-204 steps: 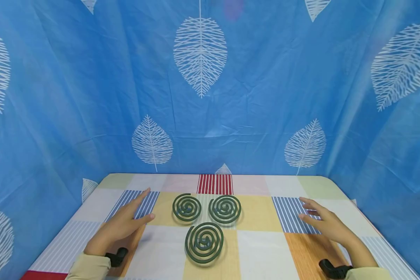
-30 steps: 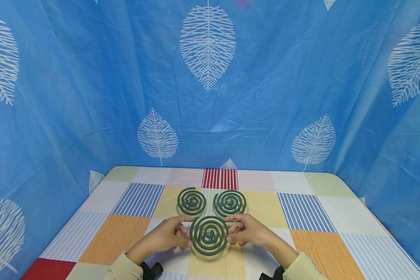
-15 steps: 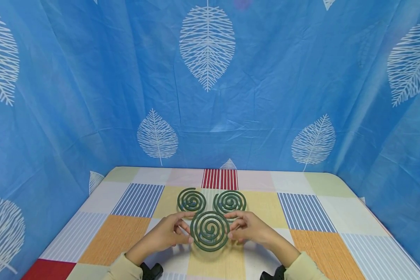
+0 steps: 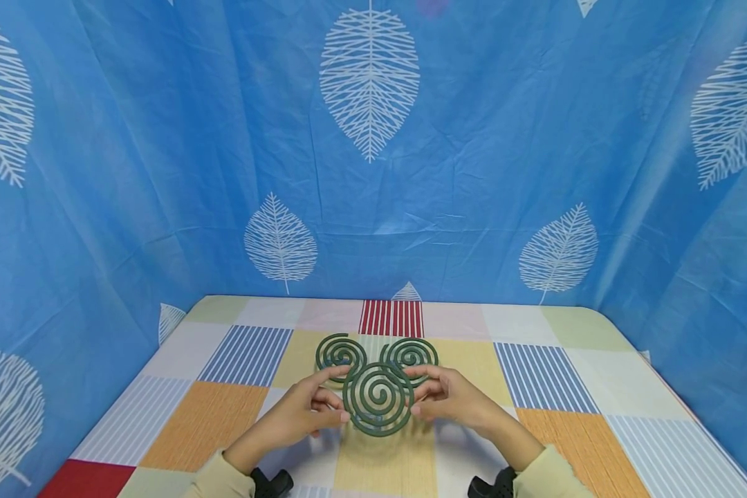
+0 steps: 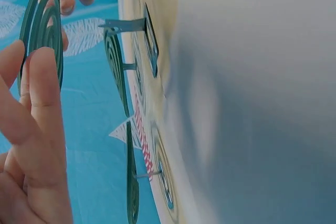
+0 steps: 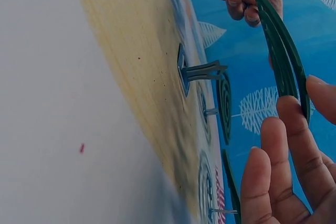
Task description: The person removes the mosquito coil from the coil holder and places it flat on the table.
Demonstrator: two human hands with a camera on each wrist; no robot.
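coil (image 4: 380, 398) | pinched by both hands (image 4: 300, 415) (image 4: 459, 403) | left wrist: clear of metal stand (image 5: 127, 25); head: gap unclear

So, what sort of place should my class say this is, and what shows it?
Probably a screened-off tabletop workspace: a blue leaf-print curtain hangs behind and at both sides of a patchwork-patterned table, and three green coils are grouped above it.
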